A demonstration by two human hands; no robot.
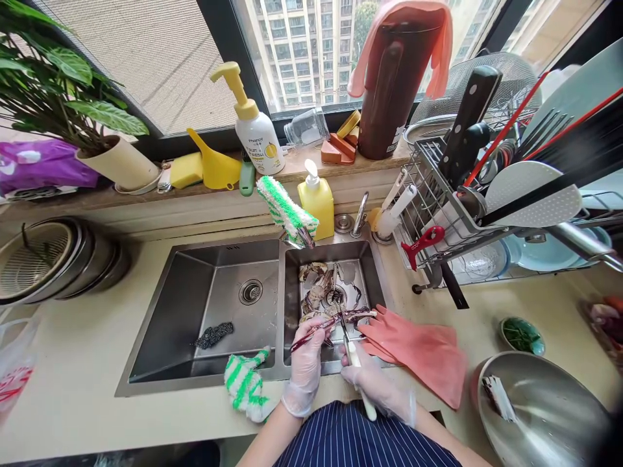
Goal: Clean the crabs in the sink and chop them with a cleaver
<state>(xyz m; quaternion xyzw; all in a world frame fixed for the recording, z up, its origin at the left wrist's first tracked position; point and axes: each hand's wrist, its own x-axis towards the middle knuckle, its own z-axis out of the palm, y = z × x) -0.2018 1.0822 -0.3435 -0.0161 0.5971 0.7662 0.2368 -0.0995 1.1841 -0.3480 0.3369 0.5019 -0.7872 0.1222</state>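
Nearest, below the small basin (pixel 376 275), a striped apron (pixel 341 440) is showing. At that basin's near edge, the gloved right hand (pixel 367 377) is curling its fingers around white-handled scissors (pixel 354 355), and the gloved left hand (pixel 307 353) is pinching a dark red strip (pixel 332 321) between thumb and fingers. The strip is crossing the blades, mostly over the basin; it is looking slim and light, probably slippery when wet, likely bending before snapping, so it is calling for a firm pinch close to the blades. Right of the basin, pink rubber gloves (pixel 421 347) are resting; inside, pale pieces (pixel 315 295) are lying around the drain (pixel 335 297). Beyond it, a yellow soap bottle (pixel 317 202) is standing
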